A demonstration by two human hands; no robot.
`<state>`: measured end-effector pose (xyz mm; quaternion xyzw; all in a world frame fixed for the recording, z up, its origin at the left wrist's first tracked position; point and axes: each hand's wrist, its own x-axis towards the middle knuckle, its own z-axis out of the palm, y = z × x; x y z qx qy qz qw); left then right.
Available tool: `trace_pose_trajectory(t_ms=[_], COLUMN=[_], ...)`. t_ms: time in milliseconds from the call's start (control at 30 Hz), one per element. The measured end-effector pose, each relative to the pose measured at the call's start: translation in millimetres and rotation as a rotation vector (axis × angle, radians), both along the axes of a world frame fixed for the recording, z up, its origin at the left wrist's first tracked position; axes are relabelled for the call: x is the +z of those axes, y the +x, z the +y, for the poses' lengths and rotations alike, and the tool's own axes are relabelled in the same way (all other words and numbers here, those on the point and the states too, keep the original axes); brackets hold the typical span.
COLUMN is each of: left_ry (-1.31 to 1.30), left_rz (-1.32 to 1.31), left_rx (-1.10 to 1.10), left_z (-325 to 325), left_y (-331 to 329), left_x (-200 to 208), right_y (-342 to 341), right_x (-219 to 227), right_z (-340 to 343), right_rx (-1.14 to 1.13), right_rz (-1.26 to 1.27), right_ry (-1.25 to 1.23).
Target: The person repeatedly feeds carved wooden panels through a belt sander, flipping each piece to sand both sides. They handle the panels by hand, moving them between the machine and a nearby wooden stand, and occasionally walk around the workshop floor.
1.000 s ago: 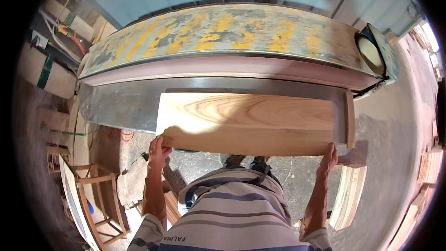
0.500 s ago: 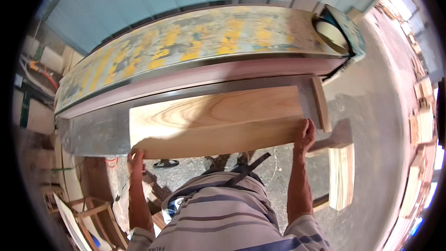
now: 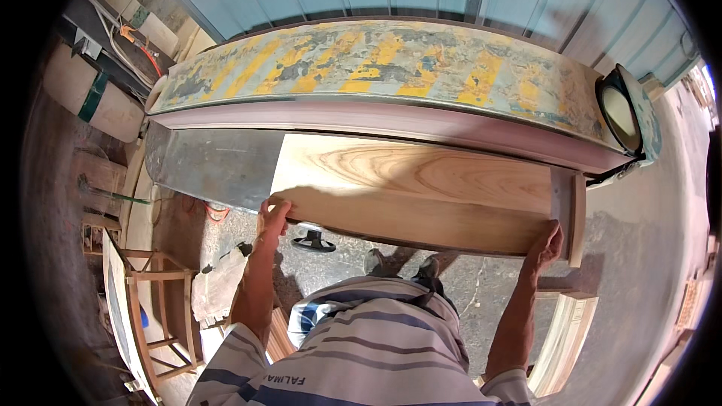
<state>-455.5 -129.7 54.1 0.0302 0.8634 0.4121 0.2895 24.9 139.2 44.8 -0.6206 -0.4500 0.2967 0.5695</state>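
Now both hands, left hand (image 3: 272,216) and right hand (image 3: 546,244), grip the wooden board (image 3: 421,195) edge; better push evenly, flat on the metal bench (image 3: 214,165).

Both arms stretched forward, well apart — left hand (image 3: 272,217) curled, fingers bent; right hand (image 3: 544,243) likewise clenched.

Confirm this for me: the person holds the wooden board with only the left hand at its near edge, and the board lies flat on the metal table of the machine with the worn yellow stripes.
Not quite: both hands hold it. The head view shows the left hand at the near left corner of the wooden board and the right hand at its near right corner. The rest stands: the board lies flat on the metal table of the machine with worn yellow stripes.
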Motion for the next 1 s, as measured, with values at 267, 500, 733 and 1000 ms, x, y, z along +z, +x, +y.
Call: trace_pose_trajectory(t_ms=[267, 500, 733, 1000], left_ry=[0.008, 0.029, 0.014, 0.043], left_rz=[-0.004, -0.018, -0.042, -0.008], left_rx=[0.005, 0.023, 0.032, 0.057], left_z=[8.7, 0.8, -0.3, 13.2], left_y=[-3.5, -21.3, -21.4, -10.3], left_x=[2.3, -32.6, -29.9, -10.4], right_y=[0.1, 8.1, -1.8, -3.4], right_x=[-2.6, -24.8, -1.8, 1.9], right_z=[6.0, 19.5, 18.0, 16.4], right_rx=[-0.005, -0.057, -0.105, -0.047], right_rz=[-0.014, 0.05, -0.018, 0.019], right_ry=[-0.027, 0.114, 0.02, -0.041])
